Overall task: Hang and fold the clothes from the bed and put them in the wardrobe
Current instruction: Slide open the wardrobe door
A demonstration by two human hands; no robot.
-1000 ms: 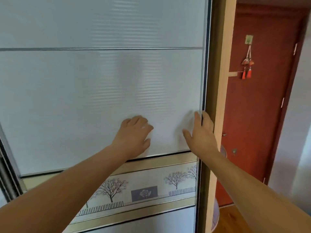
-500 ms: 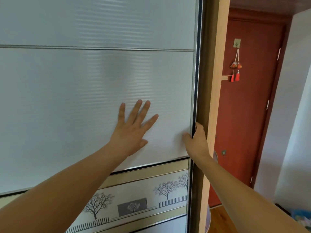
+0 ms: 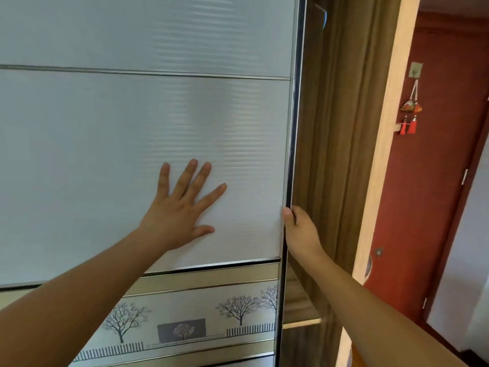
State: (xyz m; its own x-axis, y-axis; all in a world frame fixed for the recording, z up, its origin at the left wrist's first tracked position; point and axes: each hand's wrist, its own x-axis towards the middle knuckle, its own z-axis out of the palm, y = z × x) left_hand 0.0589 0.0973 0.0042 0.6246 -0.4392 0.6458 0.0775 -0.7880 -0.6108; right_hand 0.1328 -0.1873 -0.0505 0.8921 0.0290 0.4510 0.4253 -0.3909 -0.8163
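The wardrobe's white sliding door (image 3: 119,144) fills most of the view, with a band of printed trees low down. My left hand (image 3: 180,213) presses flat on the panel, fingers spread. My right hand (image 3: 300,230) grips the door's metal right edge, thumb on the front and fingers curled behind it. A narrow gap (image 3: 325,160) stands open between that edge and the wardrobe's pale side post (image 3: 389,133), showing dark wood inside and a shelf edge (image 3: 301,324) low down. No clothes or bed are in view.
A red room door (image 3: 423,207) stands to the right of the wardrobe, with a small tasselled ornament (image 3: 410,109) hanging from a hook. A white wall runs along the far right. Wooden floor shows at the bottom right.
My right hand went from lying on the panel to gripping the door's edge. The door slid left, opening a gap beside the side post. My left fingers spread flat.
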